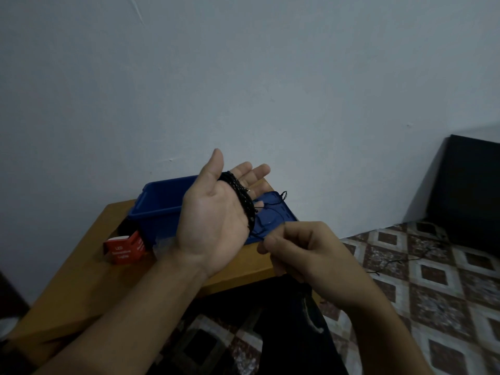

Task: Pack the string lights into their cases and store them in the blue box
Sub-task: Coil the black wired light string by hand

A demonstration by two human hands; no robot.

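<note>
Step in hand: winding, not yet casing.

- Left hand (213, 212): palm up, fingers straight and relaxed, thumb raised. It serves as a spool; the string lights (239, 193) wrap across the base of its fingers in a tight black band.
- Right hand (303, 253): fingers curled, thumb and forefinger pinching the thin free strand that leads off the coil, just beside and below the left hand.
- Lights: thin dark wire, matte, with tiny pale flecks; limp and prone to snagging. A further dark length lies on the floor (433, 280), well to the right of the right hand. Whether it joins the coil, cannot tell.
- Blue box (159, 201): smooth rigid plastic, rectangular, open-topped, directly behind the left hand. Flat blue lid (276, 215) beyond the gap between the hands.
- Red case (123, 250): small glossy carton, white lettering, left of the left wrist, against the box.
- Surface (81, 280): plain tan wood under all of it.

Next move, by judgement: carry the strand round the left fingers under even tension, then slide the bundle off without letting the loops spring.
</note>
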